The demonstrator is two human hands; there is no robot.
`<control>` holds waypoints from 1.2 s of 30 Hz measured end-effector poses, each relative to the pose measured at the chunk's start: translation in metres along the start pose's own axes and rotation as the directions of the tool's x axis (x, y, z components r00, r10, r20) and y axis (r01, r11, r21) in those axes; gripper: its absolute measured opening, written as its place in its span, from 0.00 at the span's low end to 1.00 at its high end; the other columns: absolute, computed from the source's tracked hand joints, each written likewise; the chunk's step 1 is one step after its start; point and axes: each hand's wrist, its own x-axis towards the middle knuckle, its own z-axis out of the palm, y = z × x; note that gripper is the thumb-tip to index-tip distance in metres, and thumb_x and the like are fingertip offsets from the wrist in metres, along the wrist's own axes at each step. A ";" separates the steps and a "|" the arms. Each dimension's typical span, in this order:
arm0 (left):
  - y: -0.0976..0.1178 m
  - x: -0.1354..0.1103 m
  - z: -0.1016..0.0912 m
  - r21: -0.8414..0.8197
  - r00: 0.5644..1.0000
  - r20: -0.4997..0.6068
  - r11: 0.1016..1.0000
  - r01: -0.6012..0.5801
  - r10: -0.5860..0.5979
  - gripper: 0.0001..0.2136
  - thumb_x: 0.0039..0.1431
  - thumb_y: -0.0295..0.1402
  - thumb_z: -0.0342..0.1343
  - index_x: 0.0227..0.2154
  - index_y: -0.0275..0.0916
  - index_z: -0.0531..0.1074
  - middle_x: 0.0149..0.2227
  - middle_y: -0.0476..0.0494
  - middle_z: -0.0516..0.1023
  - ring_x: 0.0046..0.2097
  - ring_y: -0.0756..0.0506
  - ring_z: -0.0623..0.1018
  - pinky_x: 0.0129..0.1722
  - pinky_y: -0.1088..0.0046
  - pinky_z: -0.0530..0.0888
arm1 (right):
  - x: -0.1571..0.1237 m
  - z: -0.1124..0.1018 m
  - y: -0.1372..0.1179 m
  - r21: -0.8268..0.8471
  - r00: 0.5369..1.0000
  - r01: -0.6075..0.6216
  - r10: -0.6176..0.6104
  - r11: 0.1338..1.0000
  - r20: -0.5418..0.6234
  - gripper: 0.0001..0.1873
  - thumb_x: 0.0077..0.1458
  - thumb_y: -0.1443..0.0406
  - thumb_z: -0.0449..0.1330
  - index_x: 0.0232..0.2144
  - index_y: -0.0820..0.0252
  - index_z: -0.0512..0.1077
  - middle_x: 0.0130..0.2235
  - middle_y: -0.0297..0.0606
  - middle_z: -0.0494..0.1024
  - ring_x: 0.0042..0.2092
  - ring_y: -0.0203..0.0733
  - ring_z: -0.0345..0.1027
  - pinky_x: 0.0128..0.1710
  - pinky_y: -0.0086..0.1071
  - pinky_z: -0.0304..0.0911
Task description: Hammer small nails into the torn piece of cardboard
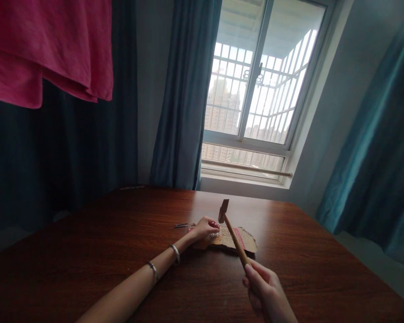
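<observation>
My right hand [267, 287] is closed around the lower wooden handle of a small hammer [234, 235], whose head is raised just past my left hand. My left hand [207, 227], at the end of an arm with two silver bangles, is pinched over the left part of a piece of brown cardboard [251, 242]. What its fingertips hold, if anything, is too small to make out. Dark dots and a pink patterned band cover the cardboard, which has a ragged edge. Just left of my left hand lie thin metal pieces [181, 225].
The cardboard rests on a brown wooden table [138, 278]. Behind the table are a barred window [249, 89] and a blue curtain [178, 98]. A pink cloth [60, 49] hangs at upper left, and another curtain [373, 148] hangs on the right.
</observation>
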 end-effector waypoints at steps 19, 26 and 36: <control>-0.004 0.001 -0.001 0.011 1.000 0.011 1.000 0.012 -0.012 0.12 0.39 0.35 0.60 0.26 0.31 0.76 0.24 0.43 0.76 0.28 0.48 0.73 0.27 0.76 0.65 | 0.000 -0.002 -0.002 0.031 1.000 -0.004 0.003 1.000 0.027 0.23 0.46 0.52 0.59 0.38 0.64 0.66 0.19 0.26 0.62 0.12 0.20 0.43 0.09 0.18 0.38; -0.008 0.004 0.001 -0.011 1.000 0.004 1.000 0.027 -0.027 0.13 0.37 0.36 0.61 0.26 0.30 0.76 0.24 0.43 0.76 0.28 0.48 0.73 0.28 0.76 0.66 | 0.000 0.000 -0.003 0.042 1.000 -0.020 0.020 0.999 0.016 0.24 0.44 0.52 0.60 0.38 0.64 0.66 0.19 0.27 0.63 0.12 0.20 0.44 0.09 0.18 0.39; -0.011 0.004 -0.001 -0.004 1.000 0.007 1.000 0.016 -0.016 0.14 0.37 0.37 0.61 0.26 0.30 0.77 0.26 0.41 0.77 0.29 0.47 0.74 0.28 0.76 0.66 | -0.001 0.000 -0.005 0.045 0.999 -0.021 0.019 0.999 0.047 0.20 0.46 0.53 0.59 0.33 0.64 0.66 0.19 0.27 0.62 0.12 0.20 0.44 0.09 0.18 0.38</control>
